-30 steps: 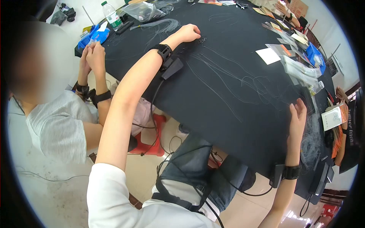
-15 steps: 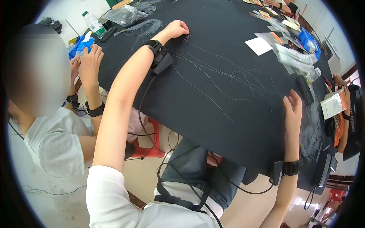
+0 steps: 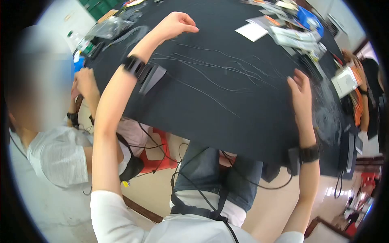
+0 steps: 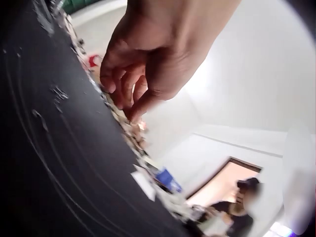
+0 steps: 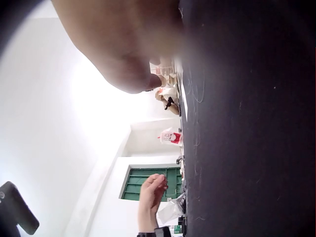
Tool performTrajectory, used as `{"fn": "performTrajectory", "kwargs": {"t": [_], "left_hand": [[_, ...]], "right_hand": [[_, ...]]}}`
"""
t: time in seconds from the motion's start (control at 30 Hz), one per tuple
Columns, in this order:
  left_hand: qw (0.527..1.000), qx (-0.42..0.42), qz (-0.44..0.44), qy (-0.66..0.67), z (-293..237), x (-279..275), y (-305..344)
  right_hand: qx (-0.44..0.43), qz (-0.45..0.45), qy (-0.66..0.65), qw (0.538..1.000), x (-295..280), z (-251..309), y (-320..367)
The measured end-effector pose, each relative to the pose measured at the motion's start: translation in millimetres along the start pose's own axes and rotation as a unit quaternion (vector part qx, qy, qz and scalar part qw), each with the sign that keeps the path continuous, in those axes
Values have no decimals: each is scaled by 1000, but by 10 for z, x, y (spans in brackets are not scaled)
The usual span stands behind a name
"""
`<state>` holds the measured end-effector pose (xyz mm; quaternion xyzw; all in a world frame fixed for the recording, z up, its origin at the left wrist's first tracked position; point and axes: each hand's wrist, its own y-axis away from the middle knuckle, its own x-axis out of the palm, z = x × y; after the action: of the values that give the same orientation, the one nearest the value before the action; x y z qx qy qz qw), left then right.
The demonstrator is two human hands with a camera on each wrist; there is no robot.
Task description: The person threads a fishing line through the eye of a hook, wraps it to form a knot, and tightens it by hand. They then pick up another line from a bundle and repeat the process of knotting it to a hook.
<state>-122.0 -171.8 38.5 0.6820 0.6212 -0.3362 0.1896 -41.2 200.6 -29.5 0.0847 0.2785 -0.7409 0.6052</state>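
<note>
Over the far left of the black table (image 3: 194, 121), the left hand (image 3: 176, 25) hangs with bent fingers, thumb and index apart in the head view. Nothing shows between them. The left wrist view has that hand (image 4: 153, 64) above the tabletop, beside small dark tangled pieces (image 4: 59, 92) and thin strands (image 4: 37, 155). Long clear strands (image 3: 206, 95) run across the cloth between the two hands. At the right, the right hand (image 3: 302, 91) is held with fingers loosely bent and apart, holding nothing visible; its fingertips are mostly hidden in the right wrist view.
A white card (image 3: 251, 31), plastic packets (image 3: 293, 38) and a blue bag (image 3: 310, 21) lie at the far right. A heap of strands (image 3: 327, 115) is beyond the right hand. Bottle (image 3: 81, 42) and plastic bag (image 3: 109, 28) stand far left, near another person (image 3: 60, 154).
The left hand has come away from the small dark pieces, and its thumb now stands apart from the fingers. The head view has shifted; the right hand keeps much the same pose.
</note>
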Motion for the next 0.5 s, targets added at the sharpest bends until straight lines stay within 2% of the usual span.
{"fn": "performTrajectory", "kwargs": {"t": [0.1,0.17,0.2,0.23,0.27,0.33,0.43,0.5], "left_hand": [[979,93,165,75,-754,454,399],[951,131,279,38,-1207,809,672],[938,160,307,30,-1337,989,760],[924,189,333,18,-1431,1167,811],[917,180,354,13,-1507,1330,820],[919,187,346,-22,-1549,1580,798],[924,206,319,-46,-1611,1769,803],[924,236,293,-73,-1624,1809,802]], "right_hand": [[-59,-44,-32,997,21,-57,-27],[-99,-94,-29,990,-40,-16,-57],[-124,-129,-29,983,-94,-7,-97],[-96,-158,-90,979,-160,76,-104],[-102,-170,-116,973,-273,143,-129],[-140,-201,-138,960,-555,319,-81],[-198,-158,-17,967,-1061,374,218],[-138,-106,69,982,-1302,209,458]]}}
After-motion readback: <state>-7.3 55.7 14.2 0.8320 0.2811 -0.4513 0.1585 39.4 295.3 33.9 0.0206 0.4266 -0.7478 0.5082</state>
